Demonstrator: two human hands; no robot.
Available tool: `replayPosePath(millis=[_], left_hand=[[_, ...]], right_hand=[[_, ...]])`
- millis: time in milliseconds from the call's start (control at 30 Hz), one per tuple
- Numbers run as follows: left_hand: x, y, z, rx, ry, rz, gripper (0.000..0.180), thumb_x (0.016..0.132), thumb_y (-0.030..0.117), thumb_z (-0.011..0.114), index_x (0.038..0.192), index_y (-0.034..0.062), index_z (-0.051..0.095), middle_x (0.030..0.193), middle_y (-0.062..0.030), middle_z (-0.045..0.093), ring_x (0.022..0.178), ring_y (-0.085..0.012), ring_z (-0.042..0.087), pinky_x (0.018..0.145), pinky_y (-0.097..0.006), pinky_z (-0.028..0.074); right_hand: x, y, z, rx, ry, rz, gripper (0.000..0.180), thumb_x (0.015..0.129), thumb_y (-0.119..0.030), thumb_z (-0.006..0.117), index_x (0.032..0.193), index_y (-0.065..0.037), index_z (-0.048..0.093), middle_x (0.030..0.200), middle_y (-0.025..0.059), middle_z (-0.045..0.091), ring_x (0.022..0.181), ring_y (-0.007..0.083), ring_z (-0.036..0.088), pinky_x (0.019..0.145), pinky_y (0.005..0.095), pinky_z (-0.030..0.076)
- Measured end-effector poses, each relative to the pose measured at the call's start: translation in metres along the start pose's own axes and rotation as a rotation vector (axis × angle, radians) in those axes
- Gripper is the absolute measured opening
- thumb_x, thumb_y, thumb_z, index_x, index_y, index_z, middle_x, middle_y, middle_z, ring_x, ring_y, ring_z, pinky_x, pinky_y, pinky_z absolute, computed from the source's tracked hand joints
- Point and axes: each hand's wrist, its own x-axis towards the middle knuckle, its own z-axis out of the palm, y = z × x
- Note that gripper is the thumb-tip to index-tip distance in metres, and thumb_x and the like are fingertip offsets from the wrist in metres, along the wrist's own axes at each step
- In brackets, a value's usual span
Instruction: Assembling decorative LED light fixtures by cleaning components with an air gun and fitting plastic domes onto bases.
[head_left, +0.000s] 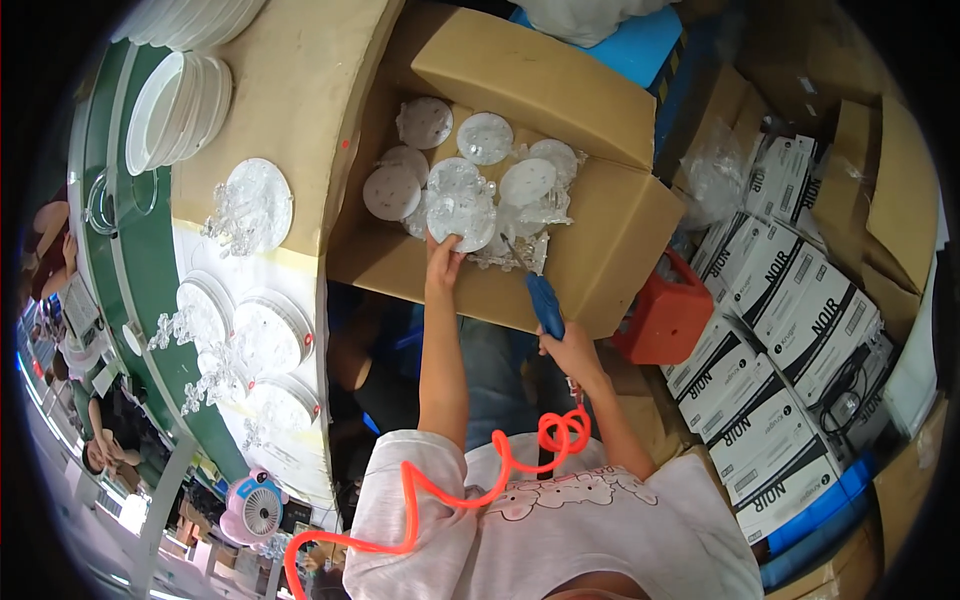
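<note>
My left hand (443, 264) pinches the lower edge of a round white disc (472, 228) over the open cardboard box (620, 232). Clear plastic pieces lie on top of that disc. Wrapped around the handle of a blue air blow gun (543, 303) is my right hand (568, 352). The gun's thin nozzle points into the box, close to the held disc's right side. A coiled orange-red hose (410, 500) runs from the gun's lower end across my shirt. Several other white discs (392, 192) with clear plastic pieces lie inside the box.
On the table to the left stand stacks of white discs (268, 330) with clear pieces, and stacked white round plates (165, 115). Right of the box are a red plastic container (668, 315) and a carton of white-and-black boxes (790, 290). A pink fan (255, 508) stands lower left.
</note>
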Motion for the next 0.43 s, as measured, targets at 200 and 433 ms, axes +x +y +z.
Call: replayPosePath(millis=[200,433], left_hand=[[-0.004,-0.005,-0.014,-0.092,0.012,0.029,0.07,0.067,-0.01,0.049,0.129,0.0162,0.028,0.12,-0.0087,0.043,0.105,-0.0264,0.049,0.077,-0.037,0.05],[-0.006,-0.002,-0.007,0.194,0.093,0.091,0.073,0.067,-0.005,0.054,0.131,0.0161,0.026,0.121,-0.0077,0.042,0.108,-0.0256,0.047,0.08,-0.034,0.048]], right_hand=[[-0.001,-0.006,-0.005,-0.071,-0.021,-0.063,0.011,0.073,-0.011,0.054,0.08,-0.002,0.056,0.061,0.0058,0.057,0.057,0.0145,0.058,0.057,0.0272,0.046],[0.007,-0.021,0.015,-0.102,-0.068,-0.181,0.025,0.076,-0.03,0.057,0.08,-0.005,0.06,0.057,0.0114,0.059,0.058,0.0234,0.062,0.056,0.0366,0.046]])
